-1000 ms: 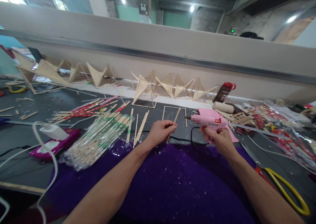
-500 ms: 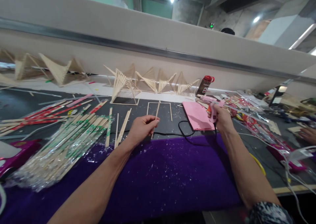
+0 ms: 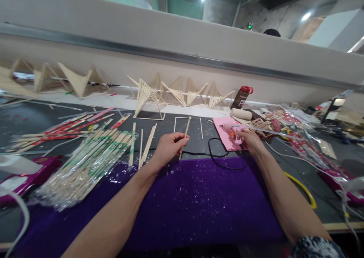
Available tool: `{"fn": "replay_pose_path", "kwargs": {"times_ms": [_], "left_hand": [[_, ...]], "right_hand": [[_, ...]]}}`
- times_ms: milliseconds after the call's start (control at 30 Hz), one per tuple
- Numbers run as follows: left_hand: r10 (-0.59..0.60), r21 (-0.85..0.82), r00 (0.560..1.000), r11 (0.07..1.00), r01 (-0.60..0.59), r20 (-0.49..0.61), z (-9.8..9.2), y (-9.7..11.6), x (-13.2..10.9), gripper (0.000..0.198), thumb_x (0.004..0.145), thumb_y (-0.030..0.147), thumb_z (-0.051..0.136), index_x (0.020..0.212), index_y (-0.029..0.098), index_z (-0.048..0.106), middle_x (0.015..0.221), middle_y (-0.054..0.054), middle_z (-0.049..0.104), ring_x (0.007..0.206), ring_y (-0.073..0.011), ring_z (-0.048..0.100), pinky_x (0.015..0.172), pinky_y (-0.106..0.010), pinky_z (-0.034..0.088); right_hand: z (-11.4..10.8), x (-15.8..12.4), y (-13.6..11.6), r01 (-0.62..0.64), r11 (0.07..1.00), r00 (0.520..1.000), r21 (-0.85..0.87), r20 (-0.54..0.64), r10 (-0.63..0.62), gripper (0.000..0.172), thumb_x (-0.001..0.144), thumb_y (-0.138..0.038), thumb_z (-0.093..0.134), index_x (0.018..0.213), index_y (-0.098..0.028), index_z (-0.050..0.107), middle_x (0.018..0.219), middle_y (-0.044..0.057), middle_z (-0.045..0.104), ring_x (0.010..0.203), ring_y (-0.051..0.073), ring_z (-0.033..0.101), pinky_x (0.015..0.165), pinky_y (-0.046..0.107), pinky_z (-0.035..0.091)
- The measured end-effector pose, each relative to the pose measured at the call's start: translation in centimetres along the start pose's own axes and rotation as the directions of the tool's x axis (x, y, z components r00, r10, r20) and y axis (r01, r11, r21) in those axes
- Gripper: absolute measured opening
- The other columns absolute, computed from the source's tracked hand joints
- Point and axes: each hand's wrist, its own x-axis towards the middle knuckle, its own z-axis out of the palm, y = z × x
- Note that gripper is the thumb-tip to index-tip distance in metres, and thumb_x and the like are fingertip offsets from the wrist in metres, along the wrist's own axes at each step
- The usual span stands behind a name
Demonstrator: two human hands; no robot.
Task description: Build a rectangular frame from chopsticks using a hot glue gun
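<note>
Between the thumb and fingers of my left hand [image 3: 171,147] is a thin wooden stick [image 3: 187,127], tilted upward. Behind it, a three-sided frame of sticks [image 3: 202,128] lies on the dark table. My right hand [image 3: 251,142] is wrapped round the handle of a pink glue gun [image 3: 234,130], its nozzle pointing left. The gun is above a pink pad [image 3: 223,138], and a black cord [image 3: 209,151] loops on the table beside it. A few loose sticks [image 3: 148,144] lie left of my left hand.
Finished stick models [image 3: 145,95] stand along the back wall. Plastic-wrapped stick bundles [image 3: 93,155] spread at left. A dark bottle with a red cap [image 3: 243,98] stands at the back. Purple cloth [image 3: 204,201] covers the front; a yellow tube [image 3: 304,189] lies at right.
My right hand has lowered the glue gun and brought it a little left, over the pink pad. My left hand still holds the stick. The view has shifted slightly.
</note>
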Motion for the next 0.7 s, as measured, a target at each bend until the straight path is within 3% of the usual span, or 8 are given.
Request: {"fn": "replay_pose_path", "kwargs": {"times_ms": [133, 400, 533, 700], "left_hand": [[-0.012, 0.009, 1.000, 1.000, 0.012, 0.006, 0.0, 0.0, 0.0, 0.032, 0.074, 0.042, 0.055, 0.090, 0.016, 0.064, 0.065, -0.002, 0.058, 0.043, -0.0061, 0.043, 0.039, -0.019, 0.033], [0.001, 0.007, 1.000, 1.000, -0.001, 0.013, 0.0, -0.2, 0.1, 0.031, 0.073, 0.041, 0.057, 0.090, 0.016, 0.065, 0.064, -0.002, 0.057, 0.043, -0.0064, 0.043, 0.039, -0.019, 0.033], [0.003, 0.041, 1.000, 0.999, -0.003, 0.013, 0.0, 0.0, 0.0, 0.031, 0.073, 0.041, 0.056, 0.090, 0.016, 0.065, 0.062, -0.002, 0.057, 0.043, -0.0068, 0.043, 0.039, -0.019, 0.032], [0.025, 0.099, 1.000, 0.995, -0.025, -0.005, 0.0, 0.0, -0.1, 0.031, 0.073, 0.040, 0.055, 0.090, 0.017, 0.066, 0.053, 0.002, 0.055, 0.041, -0.0073, 0.042, 0.041, -0.020, 0.032]], "right_hand": [[-0.4, 0.3, -0.1, -0.084, 0.991, 0.996, 0.100, 0.038, 0.081, 0.012, 0.065, -0.025, 0.063, 0.065, -0.014, 0.057, 0.055, 0.006, 0.063, 0.046, 0.014, 0.057, 0.040, 0.023, 0.044], [-1.0, 0.9, -1.0, -0.027, 0.984, 0.997, 0.177, -0.072, 0.041, 0.020, 0.066, -0.028, 0.060, 0.082, -0.016, 0.057, 0.054, 0.001, 0.061, 0.048, 0.013, 0.058, 0.044, 0.022, 0.047], [-1.0, 0.4, -1.1, -0.040, 0.996, 0.998, 0.077, -0.036, 0.043, 0.021, 0.064, -0.028, 0.062, 0.079, -0.014, 0.059, 0.060, 0.004, 0.063, 0.053, 0.016, 0.060, 0.046, 0.025, 0.047], [-1.4, -0.3, -1.1, -0.080, 0.976, 0.997, -0.204, -0.029, 0.076, 0.020, 0.064, -0.032, 0.062, 0.071, -0.014, 0.063, 0.052, 0.004, 0.061, 0.047, 0.016, 0.056, 0.041, 0.024, 0.039]]}}
